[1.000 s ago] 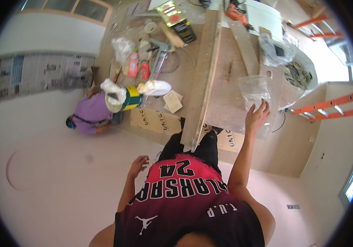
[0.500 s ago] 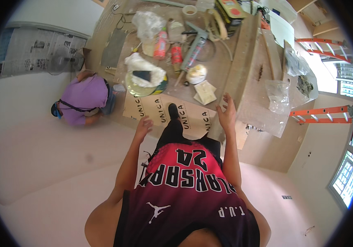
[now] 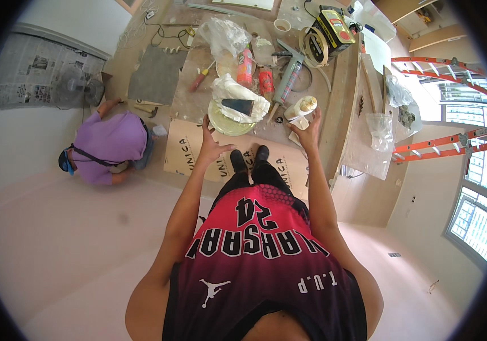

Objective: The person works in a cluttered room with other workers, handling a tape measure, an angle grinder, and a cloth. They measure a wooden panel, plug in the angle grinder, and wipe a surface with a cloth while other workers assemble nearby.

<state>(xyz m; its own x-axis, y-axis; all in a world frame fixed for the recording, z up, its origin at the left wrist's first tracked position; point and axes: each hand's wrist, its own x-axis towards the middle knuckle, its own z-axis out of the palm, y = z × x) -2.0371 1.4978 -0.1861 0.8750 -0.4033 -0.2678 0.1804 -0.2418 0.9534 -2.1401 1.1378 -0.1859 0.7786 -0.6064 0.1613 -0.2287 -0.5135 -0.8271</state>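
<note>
Head cam: L hand (image 3: 212, 145) is open, fingers spread, just beside the round tub (image 3: 227, 124). A white cloth (image 3: 229, 90) w/ a dark block (image 3: 237, 106) sits on the tub. R hand (image 3: 310, 134) is a bit bent, right by the white bottle (image 3: 300, 108); can't tell if it grips. Bottle is R of tub, nr a caulk gun (image 3: 290, 77). Person in purple (image 3: 110, 142) is at far L.

A bright window (image 3: 473, 223) is set in the pale right-hand wall (image 3: 422, 207)
</note>
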